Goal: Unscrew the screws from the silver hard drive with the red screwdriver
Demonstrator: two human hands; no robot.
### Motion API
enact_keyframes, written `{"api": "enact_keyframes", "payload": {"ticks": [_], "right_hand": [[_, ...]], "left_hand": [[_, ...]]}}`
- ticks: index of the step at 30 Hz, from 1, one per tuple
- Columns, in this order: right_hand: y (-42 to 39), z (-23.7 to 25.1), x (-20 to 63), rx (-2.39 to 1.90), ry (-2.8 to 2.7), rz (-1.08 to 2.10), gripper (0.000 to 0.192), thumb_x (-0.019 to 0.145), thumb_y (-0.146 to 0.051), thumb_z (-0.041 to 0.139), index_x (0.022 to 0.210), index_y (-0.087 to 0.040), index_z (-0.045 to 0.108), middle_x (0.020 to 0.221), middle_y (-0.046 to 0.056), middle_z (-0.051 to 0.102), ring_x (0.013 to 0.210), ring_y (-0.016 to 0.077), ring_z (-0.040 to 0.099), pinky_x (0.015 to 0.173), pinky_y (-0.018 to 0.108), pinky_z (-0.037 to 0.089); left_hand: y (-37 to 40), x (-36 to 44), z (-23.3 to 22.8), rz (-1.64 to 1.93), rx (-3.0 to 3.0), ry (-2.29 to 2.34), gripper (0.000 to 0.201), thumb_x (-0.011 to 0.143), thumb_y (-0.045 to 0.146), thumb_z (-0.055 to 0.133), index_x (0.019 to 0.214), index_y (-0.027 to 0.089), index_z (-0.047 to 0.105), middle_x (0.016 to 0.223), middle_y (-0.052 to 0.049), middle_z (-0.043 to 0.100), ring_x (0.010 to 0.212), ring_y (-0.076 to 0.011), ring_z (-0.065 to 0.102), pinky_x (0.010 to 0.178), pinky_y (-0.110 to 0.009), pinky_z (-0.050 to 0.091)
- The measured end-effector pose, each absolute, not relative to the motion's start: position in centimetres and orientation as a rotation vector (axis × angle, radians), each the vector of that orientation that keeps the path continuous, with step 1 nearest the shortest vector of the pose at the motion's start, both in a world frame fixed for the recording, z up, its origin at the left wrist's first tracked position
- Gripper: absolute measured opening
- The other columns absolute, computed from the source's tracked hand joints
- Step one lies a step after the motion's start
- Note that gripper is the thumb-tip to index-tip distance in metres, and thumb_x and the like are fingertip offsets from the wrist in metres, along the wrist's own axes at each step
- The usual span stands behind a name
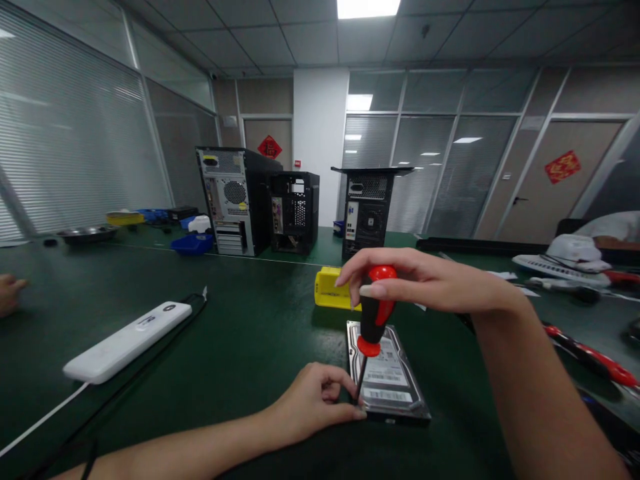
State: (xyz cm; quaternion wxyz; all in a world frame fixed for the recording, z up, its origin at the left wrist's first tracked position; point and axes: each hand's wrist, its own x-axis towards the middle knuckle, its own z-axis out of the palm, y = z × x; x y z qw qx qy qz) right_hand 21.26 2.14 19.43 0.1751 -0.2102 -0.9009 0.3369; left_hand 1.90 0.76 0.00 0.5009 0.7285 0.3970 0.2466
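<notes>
My right hand closes around the red-and-black screwdriver, held upright with its tip at the near left corner of the hard drive, while my left hand pinches its fingers together at that tip. The drive lies flat on the dark green table, a yellow box just behind it and a white power strip to the left. Three computer cases stand farther back, before glass partitions with blinds.

The room is lit evenly by a ceiling panel far above the hands, soft shadows are cast beneath them, and straight lines are bowed towards the edges.
</notes>
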Motion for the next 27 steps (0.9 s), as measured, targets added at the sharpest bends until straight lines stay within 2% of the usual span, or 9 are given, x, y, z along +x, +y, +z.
{"api": "enact_keyframes", "payload": {"ticks": [4, 9, 14, 19, 22, 27], "right_hand": [[1.98, 19.55, 21.02, -0.636, -2.577, 0.818, 0.030, 0.093, -0.039, 0.049, 0.111, -0.019, 0.061, 0.107, 0.006, 0.061, 0.098, 0.0170, 0.058, 0.082, 0.029, 0.048], [2.14, 19.22, 21.36, -0.676, -2.550, 0.834, 0.038, 0.095, -0.037, 0.046, 0.131, -0.023, 0.045, 0.103, 0.004, 0.054, 0.090, 0.0155, 0.055, 0.075, 0.028, 0.050], [2.20, 19.23, 21.50, -0.642, -2.540, 0.899, 0.038, 0.096, -0.033, 0.046, 0.132, -0.021, 0.042, 0.097, 0.002, 0.051, 0.087, 0.0137, 0.052, 0.075, 0.026, 0.048], [1.83, 19.45, 21.68, -0.581, -2.513, 0.955, 0.047, 0.093, -0.032, 0.053, 0.136, -0.022, 0.037, 0.097, 0.003, 0.054, 0.091, 0.0148, 0.055, 0.079, 0.028, 0.048], [1.72, 19.49, 21.81, -0.550, -2.514, 0.981, 0.047, 0.093, -0.030, 0.053, 0.136, -0.020, 0.037, 0.101, 0.004, 0.055, 0.096, 0.0157, 0.055, 0.083, 0.029, 0.047], [1.85, 19.41, 21.49, -0.524, -2.531, 0.986, 0.034, 0.096, -0.029, 0.047, 0.128, -0.017, 0.046, 0.100, 0.004, 0.059, 0.094, 0.0137, 0.057, 0.084, 0.028, 0.047]], "left_hand": [[0.83, 1.92, 0.02, 0.595, 1.760, 0.974, 0.031, 0.069, 0.039, 0.076, 0.086, 0.012, 0.072, 0.052, 0.010, 0.026, 0.051, -0.0081, 0.021, 0.051, -0.022, 0.015], [0.92, 1.93, -0.08, 0.600, 1.765, 0.967, 0.032, 0.069, 0.039, 0.076, 0.086, 0.013, 0.071, 0.052, 0.010, 0.025, 0.051, -0.0082, 0.021, 0.051, -0.023, 0.014], [0.78, 1.96, 0.17, 0.594, 1.762, 0.969, 0.030, 0.070, 0.038, 0.076, 0.086, 0.013, 0.071, 0.051, 0.010, 0.025, 0.051, -0.0082, 0.020, 0.051, -0.022, 0.014], [0.82, 2.01, 0.22, 0.596, 1.756, 0.968, 0.029, 0.069, 0.037, 0.076, 0.084, 0.013, 0.072, 0.051, 0.010, 0.024, 0.050, -0.0081, 0.020, 0.051, -0.023, 0.014], [0.91, 2.03, 0.09, 0.596, 1.756, 0.977, 0.029, 0.069, 0.037, 0.076, 0.084, 0.013, 0.072, 0.051, 0.010, 0.025, 0.051, -0.0082, 0.020, 0.051, -0.023, 0.014], [0.96, 2.07, 0.00, 0.603, 1.762, 0.979, 0.029, 0.068, 0.037, 0.077, 0.084, 0.013, 0.072, 0.051, 0.010, 0.025, 0.051, -0.0081, 0.020, 0.051, -0.022, 0.014]]}}
